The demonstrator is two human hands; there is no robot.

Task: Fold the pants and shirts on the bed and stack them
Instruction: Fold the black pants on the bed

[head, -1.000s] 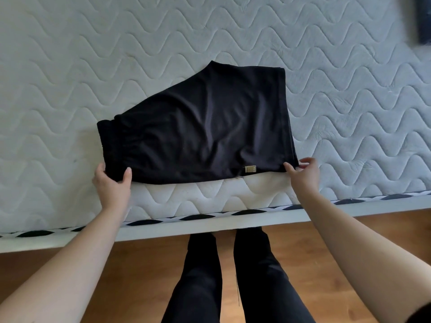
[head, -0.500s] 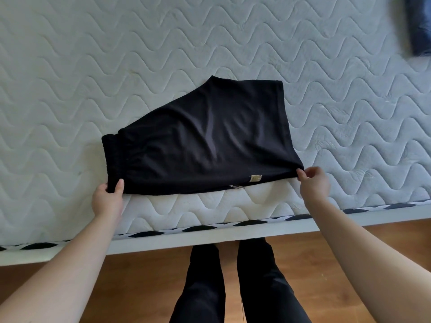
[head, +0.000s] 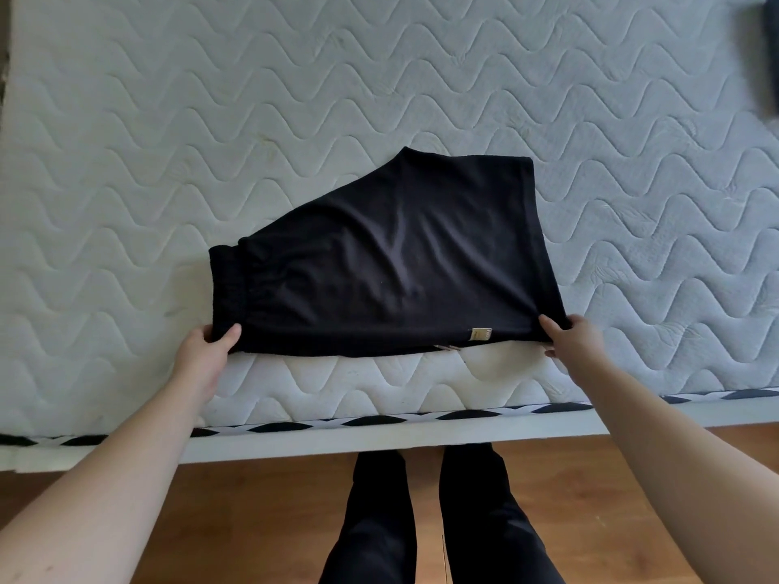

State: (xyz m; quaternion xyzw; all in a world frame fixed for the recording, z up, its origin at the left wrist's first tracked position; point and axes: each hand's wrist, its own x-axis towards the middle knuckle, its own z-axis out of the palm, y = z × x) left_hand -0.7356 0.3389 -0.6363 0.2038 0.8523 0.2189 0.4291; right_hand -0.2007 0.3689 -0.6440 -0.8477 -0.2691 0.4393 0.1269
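Nearest the body, the left hand (head: pixel 202 351) pinches the waistband corner of the black pants (head: pixel 388 263) and the right hand (head: pixel 573 337) pinches the opposite near corner. Between both hands the near edge runs left-right; from it the cloth lies away across the mattress (head: pixel 379 78).

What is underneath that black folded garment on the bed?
The black garment lies on the white quilted mattress. Both hands, left hand and right hand, pinch its near corners. Whatever lies beneath the cloth is covered and cannot be seen.
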